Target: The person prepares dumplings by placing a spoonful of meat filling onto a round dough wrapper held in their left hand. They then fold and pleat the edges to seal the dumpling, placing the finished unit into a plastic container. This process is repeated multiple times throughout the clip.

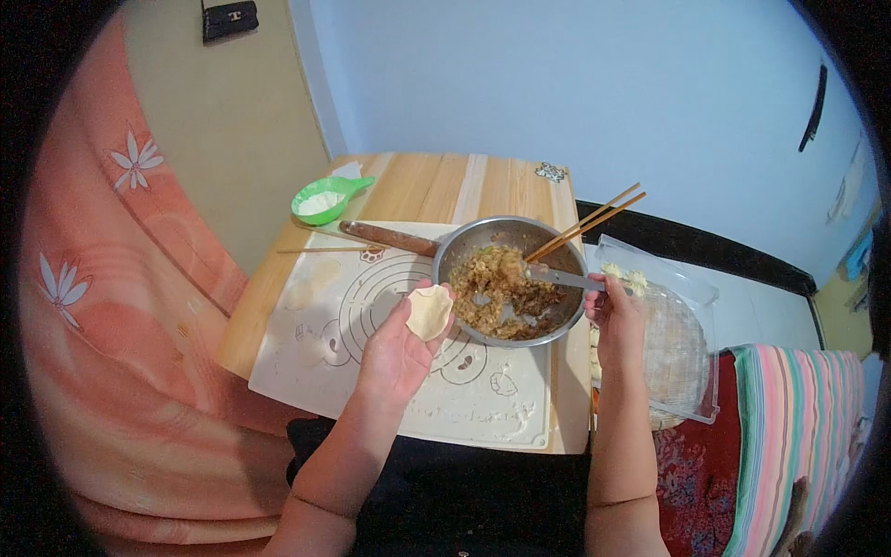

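Observation:
My left hand (392, 364) holds a round, pale dough wrapper (430, 313) across its fingers, above the mat and beside the bowl's left rim. Gripped in my right hand (620, 320), at the bowl's right rim, is a flat metal utensil (568, 278). It reaches into the brown minced filling (504, 278), which hides its head, so I cannot tell its exact kind. The filling lies in a steel mixing bowl (475, 229). Two wooden chopsticks (594, 221) lean out over the bowl's far right side.
A white pastry mat (306, 357) covers much of the wooden table (418, 190). A rolling pin (390, 238) lies left of the bowl. Farther back sits a green scoop (348, 192) with white flour. At right, a clear tray (707, 371) holds pleated dough pieces (631, 278).

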